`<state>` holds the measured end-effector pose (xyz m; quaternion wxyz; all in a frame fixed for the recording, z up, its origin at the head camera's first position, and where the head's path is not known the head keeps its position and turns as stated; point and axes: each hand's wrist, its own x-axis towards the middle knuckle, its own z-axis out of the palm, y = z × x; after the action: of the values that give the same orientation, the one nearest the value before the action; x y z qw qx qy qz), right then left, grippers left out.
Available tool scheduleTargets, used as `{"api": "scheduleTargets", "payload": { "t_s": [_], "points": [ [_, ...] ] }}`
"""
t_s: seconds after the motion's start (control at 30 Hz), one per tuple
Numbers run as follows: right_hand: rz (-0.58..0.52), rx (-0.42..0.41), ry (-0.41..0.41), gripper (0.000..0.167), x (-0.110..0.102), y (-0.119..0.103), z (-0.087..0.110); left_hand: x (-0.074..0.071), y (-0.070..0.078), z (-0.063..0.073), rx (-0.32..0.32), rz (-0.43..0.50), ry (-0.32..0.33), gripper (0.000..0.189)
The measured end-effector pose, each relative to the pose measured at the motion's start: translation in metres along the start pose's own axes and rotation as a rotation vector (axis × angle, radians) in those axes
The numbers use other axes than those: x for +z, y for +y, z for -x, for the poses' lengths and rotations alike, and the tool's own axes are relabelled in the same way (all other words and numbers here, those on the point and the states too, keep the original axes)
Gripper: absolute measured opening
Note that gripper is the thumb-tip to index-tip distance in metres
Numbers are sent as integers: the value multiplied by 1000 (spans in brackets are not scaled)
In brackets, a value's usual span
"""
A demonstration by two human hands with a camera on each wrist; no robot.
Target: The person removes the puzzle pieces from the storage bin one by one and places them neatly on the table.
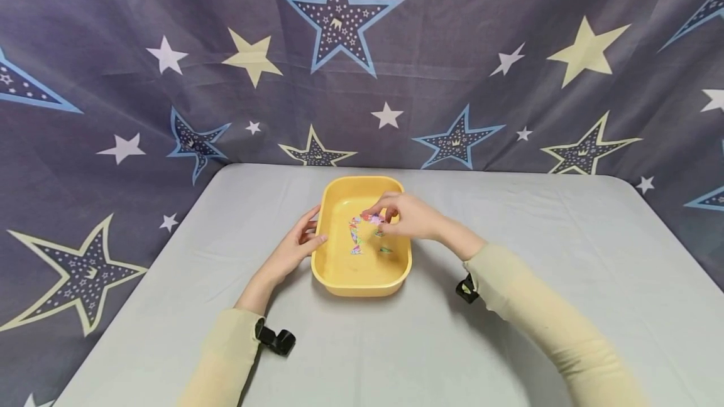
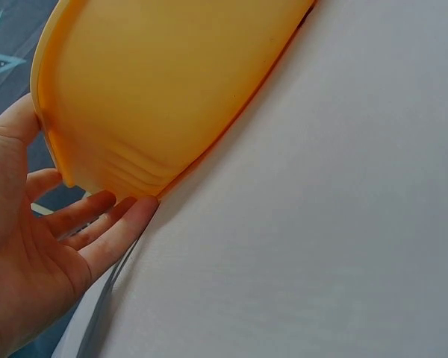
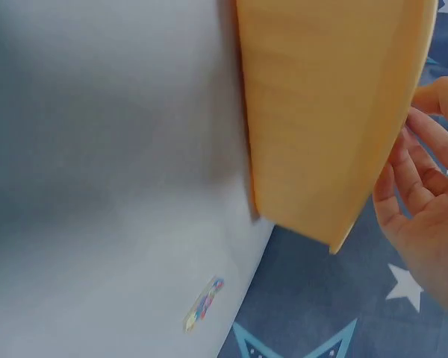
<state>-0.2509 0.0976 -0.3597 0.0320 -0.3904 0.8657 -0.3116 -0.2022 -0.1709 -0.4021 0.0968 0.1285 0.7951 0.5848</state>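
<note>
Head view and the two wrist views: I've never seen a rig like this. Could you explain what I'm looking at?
There's no robot, just a person working bare-handed. The widest picture is taken from the head, looking forward and down; the others are taken from each wrist. On the table stands a tray with small colourful pieces inside. The left hand grips the tray's side. The right hand reaches in over the pieces; whether it holds one is too blurred to tell. The right wrist picture also shows a small colourful strip on the table, outside the tray.
</note>
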Motion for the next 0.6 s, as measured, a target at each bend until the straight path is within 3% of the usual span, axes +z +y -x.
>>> {"api": "scheduleTargets", "payload": {
  "t_s": [0.13, 0.37, 0.6],
  "points": [
    [37, 15, 30, 31, -5, 5, 5, -1, -2, -1, -2, -4, 3, 68],
    [37, 55, 77, 29, -14, 15, 15, -4, -26, -10, -12, 7, 12, 67],
    [55, 91, 121, 34, -22, 28, 25, -3, -30, -12, 12, 0, 21, 68]
  ]
}}
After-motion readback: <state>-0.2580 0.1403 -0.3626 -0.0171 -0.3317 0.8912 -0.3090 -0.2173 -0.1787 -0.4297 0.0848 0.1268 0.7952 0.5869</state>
